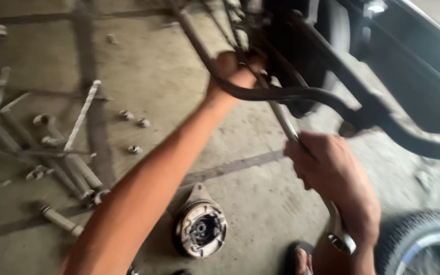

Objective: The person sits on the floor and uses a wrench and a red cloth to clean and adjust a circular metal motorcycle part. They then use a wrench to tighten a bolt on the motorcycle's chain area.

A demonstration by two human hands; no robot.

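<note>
You are working a long, flat silver metal wrench (pixel 287 124), which is running slantwise from the dark underside of the vehicle frame down toward your lap. Its upper end is disappearing among the black bent metal tubes (pixel 301 94) of the frame, where the fastener itself is hidden by blur and by your hand, so you cannot tell how far it is loosened or tightened. Its lower ring end (pixel 339 239) is showing below your wrist.

Your right hand (pixel 332 178) is gripping the wrench shaft at mid-length, fingers wrapped tightly round it. Your left hand (pixel 235 71) is reaching up with the arm stretched out, fingers closed around one of the black tubes just beside the wrench's upper end, apparently steadying the frame.

Judging by the layout, the job is looking well into disassembly: a round grey metal brake drum plate (pixel 199 229) is already lying off on the concrete floor (pixel 179 76) between your arms, and a black-tyred wheel with a silver rim (pixel 423 244) is lying at the right edge. Further left, several small metal nuts (pixel 134 149) are lying loose, near a heap of long grey metal rods and bolts (pixel 52 163). The piece under the wrench is still attached.
</note>
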